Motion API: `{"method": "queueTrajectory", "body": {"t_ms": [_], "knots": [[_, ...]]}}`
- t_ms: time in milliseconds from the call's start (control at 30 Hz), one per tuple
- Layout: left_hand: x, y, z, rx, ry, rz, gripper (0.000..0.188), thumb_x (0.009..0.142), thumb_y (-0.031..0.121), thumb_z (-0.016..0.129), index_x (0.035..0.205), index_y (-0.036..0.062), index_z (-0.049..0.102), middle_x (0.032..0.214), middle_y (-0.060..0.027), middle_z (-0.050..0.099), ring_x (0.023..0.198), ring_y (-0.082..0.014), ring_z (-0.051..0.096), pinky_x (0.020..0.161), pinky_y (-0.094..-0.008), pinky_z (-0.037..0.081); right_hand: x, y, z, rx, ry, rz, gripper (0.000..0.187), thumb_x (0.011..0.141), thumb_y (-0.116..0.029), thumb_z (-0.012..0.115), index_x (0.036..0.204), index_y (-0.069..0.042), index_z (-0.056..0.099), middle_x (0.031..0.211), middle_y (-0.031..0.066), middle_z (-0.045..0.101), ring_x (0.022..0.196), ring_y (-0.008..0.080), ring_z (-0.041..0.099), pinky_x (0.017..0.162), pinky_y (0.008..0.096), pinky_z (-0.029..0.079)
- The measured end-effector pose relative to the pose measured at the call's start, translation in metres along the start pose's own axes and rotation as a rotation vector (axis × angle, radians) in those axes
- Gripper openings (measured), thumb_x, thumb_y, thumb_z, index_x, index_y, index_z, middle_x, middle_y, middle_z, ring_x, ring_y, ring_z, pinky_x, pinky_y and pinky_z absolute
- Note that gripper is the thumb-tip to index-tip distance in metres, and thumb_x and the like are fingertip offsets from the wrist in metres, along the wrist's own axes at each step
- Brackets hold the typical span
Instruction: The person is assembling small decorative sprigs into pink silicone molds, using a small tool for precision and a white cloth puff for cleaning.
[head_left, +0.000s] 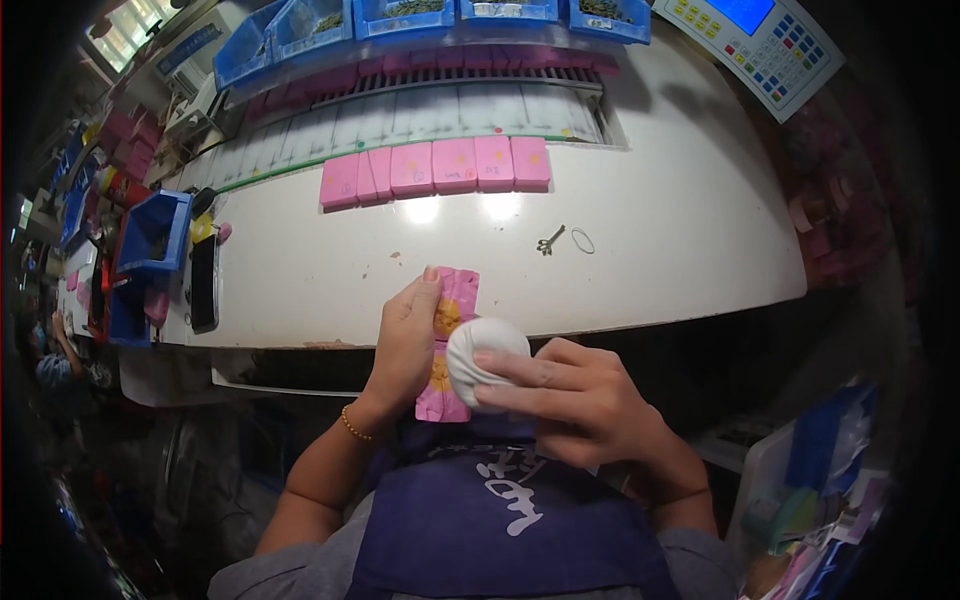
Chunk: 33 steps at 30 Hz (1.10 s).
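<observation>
In front of my apron, at the table's near edge, my left hand (402, 325) is closed on pink paper packets (459, 285) with yellow printed patches. They form a narrow upright strip that looks like two pieces end to end; I cannot tell whether they are joined. My right hand (592, 400) grips a round white cloth pad (488, 340), gathered in folds under the fingers. The pad overlaps the right side of the pink strip and hides part of it. Whether it presses on the paper is not clear.
A row of pink packets (454, 166) lies across the white table (640, 255). Behind it are a slotted rack (450, 85) and blue bins (405, 18). A dark green sprig-like bit (551, 240) and a rubber band (583, 240) lie right, a phone (204, 284) left, a keypad device (765, 45) far right.
</observation>
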<state>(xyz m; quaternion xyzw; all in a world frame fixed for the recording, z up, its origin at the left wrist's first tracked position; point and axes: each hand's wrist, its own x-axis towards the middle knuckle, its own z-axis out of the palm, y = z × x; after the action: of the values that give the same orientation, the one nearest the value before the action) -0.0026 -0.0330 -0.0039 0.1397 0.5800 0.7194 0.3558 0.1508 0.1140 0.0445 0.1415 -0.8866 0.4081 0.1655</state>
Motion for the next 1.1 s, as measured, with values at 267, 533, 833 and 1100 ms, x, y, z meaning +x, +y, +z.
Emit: {"method": "queueTrajectory", "body": {"t_ms": [267, 533, 833, 1100], "knots": [[-0.002, 0.010, -0.010, -0.104, -0.068, -0.331, 0.048, 0.107, 0.038, 0.031, 0.114, -0.0047, 0.052, 0.091, -0.0234, 0.067, 0.066, -0.0246, 0.069, 0.059, -0.0337, 0.059, -0.003, 0.008, -0.026, -0.143, 0.014, 0.121, 0.053, 0.057, -0.003, 0.058, 0.108, -0.009, 0.074, 0.121, 0.0136, 0.069, 0.063, 0.0233, 0.053, 0.062, 0.0328, 0.049], [-0.002, 0.012, -0.006, -0.197, -0.124, -0.295, 0.057, 0.107, 0.036, 0.030, 0.145, -0.0069, 0.029, 0.092, -0.0270, 0.066, 0.065, -0.0285, 0.069, 0.057, -0.0345, 0.058, -0.022, 0.046, -0.025, -0.711, 0.223, 0.298, 0.045, 0.073, 0.002, 0.063, 0.117, -0.007, 0.068, 0.120, 0.0113, 0.067, 0.085, 0.0293, 0.056, 0.080, 0.0361, 0.049], [-0.007, 0.018, 0.007, -0.177, -0.159, -0.304, 0.060, 0.108, 0.032, 0.031, 0.153, -0.0032, 0.014, 0.088, -0.0227, 0.065, 0.063, -0.0273, 0.068, 0.057, -0.0342, 0.058, 0.035, 0.045, 0.035, 0.830, 0.133, 0.685, 0.037, 0.103, -0.023, 0.051, 0.132, -0.001, 0.047, 0.082, 0.0036, 0.058, 0.062, 0.0075, 0.049, 0.058, 0.0225, 0.042], [-0.012, 0.019, 0.008, -0.198, -0.213, -0.308, 0.060, 0.108, 0.029, 0.033, 0.155, 0.0016, 0.010, 0.079, -0.0219, 0.065, 0.059, -0.0276, 0.067, 0.055, -0.0350, 0.058, 0.031, 0.056, 0.043, 1.454, 0.156, 0.833, 0.031, 0.103, -0.018, 0.047, 0.129, -0.003, 0.043, 0.082, 0.0040, 0.059, 0.058, 0.0085, 0.051, 0.055, 0.0234, 0.044]]}}
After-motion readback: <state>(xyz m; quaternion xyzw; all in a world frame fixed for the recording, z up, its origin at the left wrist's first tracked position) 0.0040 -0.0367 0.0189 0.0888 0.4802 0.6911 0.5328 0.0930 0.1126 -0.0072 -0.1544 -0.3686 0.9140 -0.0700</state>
